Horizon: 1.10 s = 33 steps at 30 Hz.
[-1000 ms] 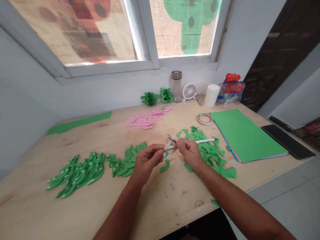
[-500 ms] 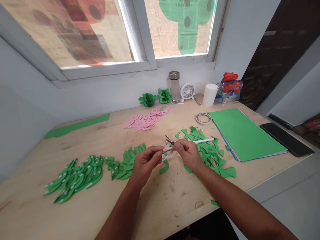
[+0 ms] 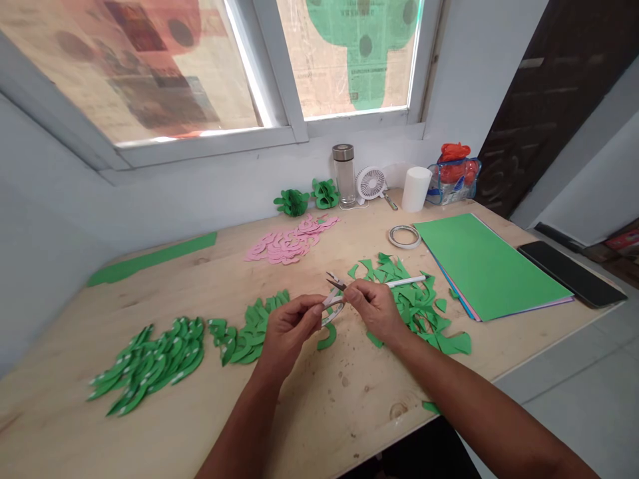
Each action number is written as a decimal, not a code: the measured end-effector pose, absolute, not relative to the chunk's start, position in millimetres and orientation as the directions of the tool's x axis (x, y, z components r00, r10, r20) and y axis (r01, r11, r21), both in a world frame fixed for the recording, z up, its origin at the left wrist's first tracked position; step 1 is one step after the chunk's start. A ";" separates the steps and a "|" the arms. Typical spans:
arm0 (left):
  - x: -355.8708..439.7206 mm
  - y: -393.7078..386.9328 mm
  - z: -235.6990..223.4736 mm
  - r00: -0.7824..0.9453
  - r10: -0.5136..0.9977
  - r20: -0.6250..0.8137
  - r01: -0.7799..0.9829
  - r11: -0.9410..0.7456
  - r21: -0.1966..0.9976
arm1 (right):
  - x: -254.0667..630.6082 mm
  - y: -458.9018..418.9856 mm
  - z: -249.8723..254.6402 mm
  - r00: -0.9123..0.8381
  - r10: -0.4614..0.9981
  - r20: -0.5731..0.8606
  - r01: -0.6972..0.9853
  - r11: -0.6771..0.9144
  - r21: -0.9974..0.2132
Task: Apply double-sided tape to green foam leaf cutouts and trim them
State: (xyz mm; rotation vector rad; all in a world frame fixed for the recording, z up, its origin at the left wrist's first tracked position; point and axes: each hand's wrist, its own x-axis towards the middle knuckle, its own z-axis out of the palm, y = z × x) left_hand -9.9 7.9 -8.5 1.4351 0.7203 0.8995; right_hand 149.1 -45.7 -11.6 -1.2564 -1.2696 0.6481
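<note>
My left hand (image 3: 295,327) is closed, thumb and fingers pinching a roll of white double-sided tape (image 3: 333,314) that is partly hidden by the fingers. A pair of small scissors (image 3: 335,281) is in my closed right hand (image 3: 375,309), its blades slightly apart and pointing up and left. The hands almost meet, and the scissors are close to the tape. Below them on the table lies a curved green paper piece (image 3: 327,337). Left of my left hand are green paper cut-outs (image 3: 255,326); behind my right hand are green paper scraps (image 3: 414,309).
On the wooden table (image 3: 319,426) are green cut-outs with white tabs (image 3: 150,362), pink cut-outs (image 3: 289,243), a tape roll (image 3: 404,228), a white pen (image 3: 407,281), stacked coloured paper (image 3: 492,266) and a phone (image 3: 572,273). A glass bottle (image 3: 344,176) and small fan (image 3: 371,183) stand behind.
The view has shifted slightly. Both hands keep their hold on the tape and the scissors, almost in the same place.
</note>
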 end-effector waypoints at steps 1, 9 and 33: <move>-9.8 7.6 -8.2 0.500 0.860 0.102 -0.082 -0.070 0.994 | 149.0 -45.8 -11.3 0.255 0.908 0.331 0.265 0.264 -0.927; -8.3 5.6 -4.3 0.485 0.870 0.088 -0.074 -0.060 0.995 | 148.3 -47.9 -8.5 0.287 0.885 0.366 0.334 0.266 -0.904; -5.8 10.0 -4.1 0.406 0.899 0.161 0.069 -0.206 0.976 | 152.4 -57.0 -0.2 0.320 0.771 0.550 0.586 0.295 -0.755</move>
